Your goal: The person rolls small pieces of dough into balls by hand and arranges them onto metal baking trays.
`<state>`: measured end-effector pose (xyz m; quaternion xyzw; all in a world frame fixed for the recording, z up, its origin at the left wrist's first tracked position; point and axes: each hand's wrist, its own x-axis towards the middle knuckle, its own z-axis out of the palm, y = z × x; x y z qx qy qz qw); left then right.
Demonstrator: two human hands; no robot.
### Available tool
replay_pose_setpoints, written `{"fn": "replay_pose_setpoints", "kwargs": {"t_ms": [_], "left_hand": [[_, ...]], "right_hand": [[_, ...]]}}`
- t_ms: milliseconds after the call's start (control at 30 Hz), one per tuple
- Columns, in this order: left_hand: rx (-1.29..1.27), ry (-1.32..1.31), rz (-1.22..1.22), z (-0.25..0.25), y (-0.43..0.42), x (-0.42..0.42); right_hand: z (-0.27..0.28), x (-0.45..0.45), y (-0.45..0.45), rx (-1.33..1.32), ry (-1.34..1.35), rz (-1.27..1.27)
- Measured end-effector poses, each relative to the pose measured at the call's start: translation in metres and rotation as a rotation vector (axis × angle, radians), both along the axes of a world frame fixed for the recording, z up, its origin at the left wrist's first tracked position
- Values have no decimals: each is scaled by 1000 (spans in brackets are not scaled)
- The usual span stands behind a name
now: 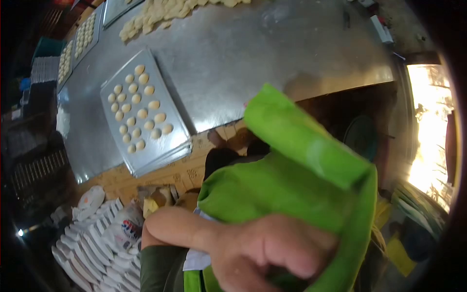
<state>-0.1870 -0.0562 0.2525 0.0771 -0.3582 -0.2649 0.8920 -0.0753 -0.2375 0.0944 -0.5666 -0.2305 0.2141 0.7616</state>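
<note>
My left hand (277, 248) is at the lower middle, its arm coming in from the left out of a dark green sleeve. Its fingers are curled round the edge of a bright green cloth (272, 190). The cloth spreads over the front of my body, and a folded band of it (306, 138) sticks up toward the metal table (224, 68). My right hand does not show. Small round dough pieces sit on a metal tray (170, 117), stacked on others at the table's near edge.
More dough pieces (170, 12) lie heaped at the table's far side. Trays with dough balls (85, 36) stand at the far left. White stacked items (92, 248) are at the lower left. A bright opening (428, 121) is on the right.
</note>
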Motion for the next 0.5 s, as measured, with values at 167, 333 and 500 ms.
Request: {"fn": "replay_pose_setpoints", "kwargs": {"t_ms": [167, 333, 500], "left_hand": [[-1, 133, 128, 16, -24, -8], [-82, 201, 223, 42, -31, -9], [-176, 249, 304, 63, -62, 4]], "right_hand": [[-7, -4, -8, 317, 970, 18], [4, 1, -3, 157, 467, 44], [17, 5, 4, -56, -179, 81]]}}
